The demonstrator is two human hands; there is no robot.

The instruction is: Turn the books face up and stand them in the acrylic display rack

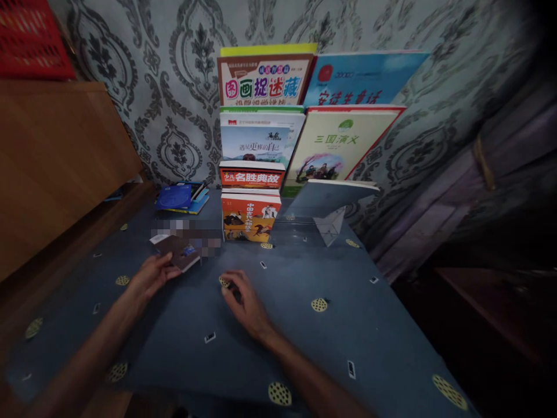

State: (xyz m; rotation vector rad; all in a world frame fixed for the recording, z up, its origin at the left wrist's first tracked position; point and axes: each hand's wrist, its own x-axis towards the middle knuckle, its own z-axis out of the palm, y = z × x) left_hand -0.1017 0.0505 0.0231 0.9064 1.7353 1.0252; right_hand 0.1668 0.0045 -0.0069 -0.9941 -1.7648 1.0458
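A thin, dark brown book (181, 252) with a small blue picture is in my left hand (154, 277), pinched at its near edge. It is held low over the left part of the table, and pixelated blocks cover the area behind it. My right hand (246, 305) hovers over or rests on the middle of the tablecloth, fingers curled and apart, with nothing in them. Ahead of it, a red-orange book (250, 217) stands at the front of a tiered clear display rack (329, 226).
Behind it rise several books, including a red one (250, 179), a pale green one (339, 142) and a blue one (369, 75). A small pile of books (174, 197) lies at back left. A wooden cabinet (56, 162) borders the left; a curtain (461, 180) hangs at right.
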